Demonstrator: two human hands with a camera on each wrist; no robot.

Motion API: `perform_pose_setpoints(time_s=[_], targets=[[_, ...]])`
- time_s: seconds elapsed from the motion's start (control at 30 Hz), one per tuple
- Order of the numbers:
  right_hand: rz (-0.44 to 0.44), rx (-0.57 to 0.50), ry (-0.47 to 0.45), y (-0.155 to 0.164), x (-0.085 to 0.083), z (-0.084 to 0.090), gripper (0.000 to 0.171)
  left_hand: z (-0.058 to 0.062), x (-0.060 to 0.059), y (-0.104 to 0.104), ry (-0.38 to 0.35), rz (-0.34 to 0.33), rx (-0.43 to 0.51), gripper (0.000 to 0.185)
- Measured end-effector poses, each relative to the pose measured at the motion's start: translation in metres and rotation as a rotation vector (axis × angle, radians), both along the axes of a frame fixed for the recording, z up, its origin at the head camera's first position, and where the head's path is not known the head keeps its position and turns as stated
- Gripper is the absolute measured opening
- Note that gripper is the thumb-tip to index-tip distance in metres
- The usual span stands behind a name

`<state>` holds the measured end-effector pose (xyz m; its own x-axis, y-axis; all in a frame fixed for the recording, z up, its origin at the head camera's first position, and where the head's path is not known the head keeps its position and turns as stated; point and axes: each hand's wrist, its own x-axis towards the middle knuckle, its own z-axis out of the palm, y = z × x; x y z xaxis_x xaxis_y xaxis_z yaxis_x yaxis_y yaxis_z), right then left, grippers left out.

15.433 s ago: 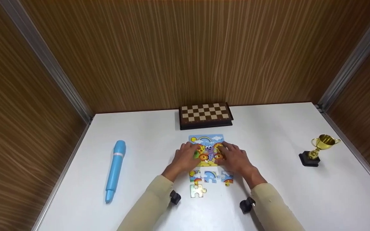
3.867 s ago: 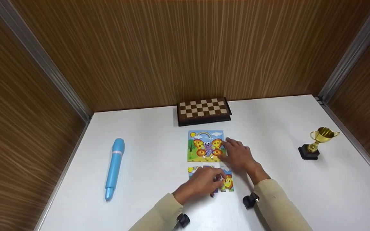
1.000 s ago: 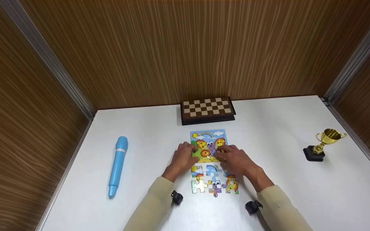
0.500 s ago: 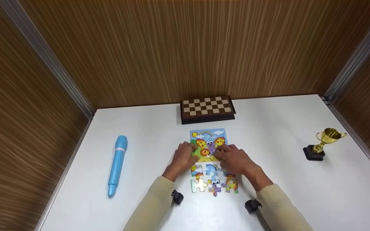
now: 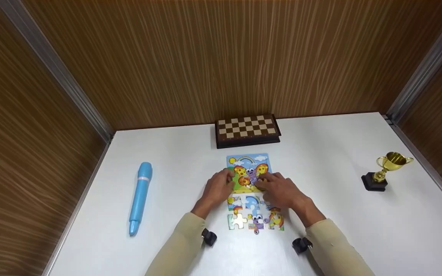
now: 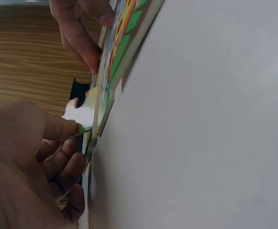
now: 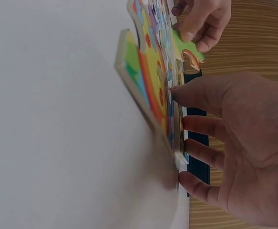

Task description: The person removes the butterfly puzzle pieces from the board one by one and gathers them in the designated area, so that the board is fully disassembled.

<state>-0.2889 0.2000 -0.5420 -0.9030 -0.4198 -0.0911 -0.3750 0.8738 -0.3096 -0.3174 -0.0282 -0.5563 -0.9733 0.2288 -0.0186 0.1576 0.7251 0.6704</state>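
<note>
A butterfly jigsaw puzzle (image 5: 248,159) lies in the middle of the white table. At its left edge, my left hand (image 5: 217,188) pinches a puzzle piece (image 6: 81,114) between thumb and fingers, the piece tilted up over the puzzle. That piece shows green with an orange edge in the right wrist view. My right hand (image 5: 282,190) rests on the lower right of the puzzle; its thumb and spread fingers (image 7: 200,125) touch it there. Several loose puzzle pieces (image 5: 256,221) lie in two rows on the near side, partly hidden by the right hand.
Behind the puzzle stands a folded chessboard box (image 5: 248,130). A light-blue pen-shaped object (image 5: 139,199) lies at the left, and a gold trophy cup (image 5: 386,168) on a black base stands at the right. Wood-grain panels (image 5: 225,57) enclose the table.
Since about four seconds ago, my left hand has gone from the loose pieces to the puzzle's left edge; just now it has shifted slightly. Two more pieces lie in the near row than at first.
</note>
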Motion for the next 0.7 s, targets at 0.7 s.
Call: perform_pose_setpoints(time_s=[0.7], targets=[[0.031, 0.001, 0.005, 0.004, 0.0, -0.002, 0.045, 0.011, 0.028, -0.013, -0.029, -0.071, 0.105, 0.036]])
